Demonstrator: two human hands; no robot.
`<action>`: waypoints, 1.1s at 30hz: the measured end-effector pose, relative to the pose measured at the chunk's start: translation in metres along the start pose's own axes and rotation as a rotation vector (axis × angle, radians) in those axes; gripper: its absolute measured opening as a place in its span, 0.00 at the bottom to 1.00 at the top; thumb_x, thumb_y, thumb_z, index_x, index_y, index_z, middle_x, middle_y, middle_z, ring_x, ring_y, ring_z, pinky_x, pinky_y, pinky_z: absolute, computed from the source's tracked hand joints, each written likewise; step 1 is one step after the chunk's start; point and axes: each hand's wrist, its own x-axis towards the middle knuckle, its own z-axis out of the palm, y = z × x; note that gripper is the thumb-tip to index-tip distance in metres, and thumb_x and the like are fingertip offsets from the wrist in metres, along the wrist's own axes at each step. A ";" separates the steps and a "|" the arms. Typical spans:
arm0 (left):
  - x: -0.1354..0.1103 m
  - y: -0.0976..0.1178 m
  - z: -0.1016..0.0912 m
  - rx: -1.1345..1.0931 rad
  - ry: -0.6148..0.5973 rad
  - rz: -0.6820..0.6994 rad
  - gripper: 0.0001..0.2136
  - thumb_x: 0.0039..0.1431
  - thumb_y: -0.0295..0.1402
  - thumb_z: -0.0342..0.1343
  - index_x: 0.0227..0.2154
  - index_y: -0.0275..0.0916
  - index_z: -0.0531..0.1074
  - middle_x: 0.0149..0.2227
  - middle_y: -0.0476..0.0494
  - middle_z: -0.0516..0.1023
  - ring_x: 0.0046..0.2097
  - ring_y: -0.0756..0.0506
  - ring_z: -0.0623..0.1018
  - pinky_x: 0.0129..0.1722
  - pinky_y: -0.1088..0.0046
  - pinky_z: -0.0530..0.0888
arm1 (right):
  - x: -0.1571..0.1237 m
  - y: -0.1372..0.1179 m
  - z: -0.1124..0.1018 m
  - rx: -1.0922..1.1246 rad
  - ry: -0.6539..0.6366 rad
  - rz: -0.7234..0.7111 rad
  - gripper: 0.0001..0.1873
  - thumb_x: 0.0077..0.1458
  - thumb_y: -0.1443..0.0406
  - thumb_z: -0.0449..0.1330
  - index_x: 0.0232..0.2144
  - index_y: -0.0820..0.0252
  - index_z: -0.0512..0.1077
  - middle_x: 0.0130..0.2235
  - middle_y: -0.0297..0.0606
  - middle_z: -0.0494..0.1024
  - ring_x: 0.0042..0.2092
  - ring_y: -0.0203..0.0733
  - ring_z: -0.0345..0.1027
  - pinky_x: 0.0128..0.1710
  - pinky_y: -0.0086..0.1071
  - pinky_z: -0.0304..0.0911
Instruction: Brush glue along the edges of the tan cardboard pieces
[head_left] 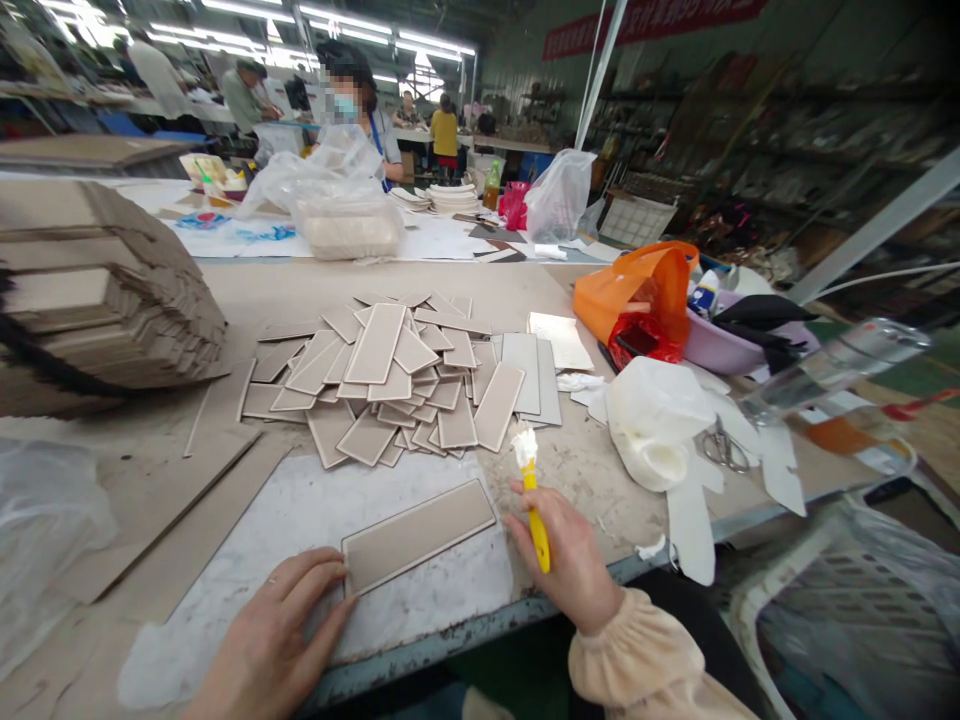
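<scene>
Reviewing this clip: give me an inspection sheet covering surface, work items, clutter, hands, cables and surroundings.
Surface: brown table, marked; white sheet on it.
Work items: one panel on the sheet; panel pile beyond.
Clutter: orange bag, white jug, scissors at right; board stack at left.
Hands: left hand touches the panel's left end; right hand holds a yellow brush, its tip coated white.
Cables: nothing seen for certain.
Surroundings: people working behind; shelves at right.
</scene>
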 end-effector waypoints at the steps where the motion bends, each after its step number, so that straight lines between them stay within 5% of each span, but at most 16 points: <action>1: 0.001 0.001 0.000 0.015 0.019 -0.012 0.12 0.62 0.44 0.52 0.41 0.42 0.71 0.44 0.43 0.75 0.43 0.45 0.77 0.43 0.70 0.77 | -0.002 0.001 0.004 -0.002 -0.028 0.010 0.07 0.61 0.70 0.55 0.40 0.55 0.62 0.42 0.41 0.74 0.46 0.48 0.70 0.45 0.40 0.68; 7: 0.030 0.026 0.015 -0.009 0.018 0.014 0.17 0.61 0.40 0.54 0.51 0.41 0.67 0.50 0.39 0.72 0.50 0.41 0.73 0.47 0.62 0.76 | -0.003 0.006 0.024 -0.007 -0.117 -0.020 0.09 0.58 0.73 0.56 0.38 0.55 0.62 0.42 0.41 0.74 0.46 0.48 0.70 0.45 0.41 0.68; 17: 0.074 0.060 0.061 -0.051 -0.118 -0.015 0.17 0.57 0.33 0.57 0.49 0.37 0.68 0.48 0.38 0.72 0.49 0.38 0.70 0.51 0.54 0.72 | -0.008 0.012 0.031 -0.024 -0.083 -0.011 0.08 0.58 0.72 0.56 0.38 0.55 0.63 0.39 0.39 0.75 0.42 0.46 0.70 0.42 0.38 0.68; 33: 0.073 0.069 0.058 -0.083 -0.198 -0.116 0.16 0.56 0.33 0.58 0.48 0.40 0.68 0.49 0.38 0.70 0.53 0.39 0.68 0.54 0.54 0.68 | -0.008 0.018 0.034 0.014 -0.047 -0.094 0.03 0.62 0.67 0.55 0.37 0.54 0.63 0.42 0.42 0.75 0.44 0.49 0.71 0.42 0.42 0.69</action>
